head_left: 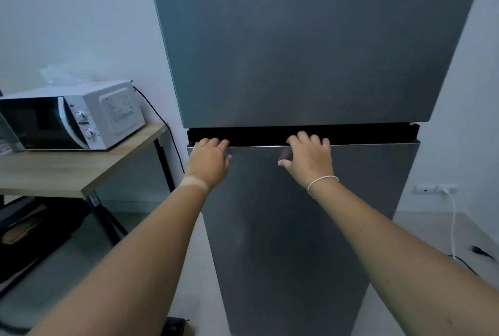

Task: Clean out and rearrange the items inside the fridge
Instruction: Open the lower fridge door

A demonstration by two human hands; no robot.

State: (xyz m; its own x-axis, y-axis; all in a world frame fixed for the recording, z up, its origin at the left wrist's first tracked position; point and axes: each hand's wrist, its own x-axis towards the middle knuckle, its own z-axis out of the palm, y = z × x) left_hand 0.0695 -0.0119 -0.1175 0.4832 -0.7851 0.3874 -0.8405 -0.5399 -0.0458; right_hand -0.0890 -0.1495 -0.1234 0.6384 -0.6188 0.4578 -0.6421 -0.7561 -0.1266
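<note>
A tall grey two-door fridge stands right in front of me, both doors closed. Its upper door (305,38) fills the top of the view and its lower door (302,227) runs down to the floor. A dark gap (256,134) separates them. My left hand (209,161) hooks its fingers over the top edge of the lower door near its left corner. My right hand (310,158), with a thin white band on the wrist, grips the same edge near the middle. Nothing inside the fridge can be seen.
A white microwave (73,116) sits on a wooden table (54,173) to the left, its black cord running down beside the fridge. Dark bags lie under the table. A wall socket (434,189) with a white cable is at the right, and a loose plug lies on the floor.
</note>
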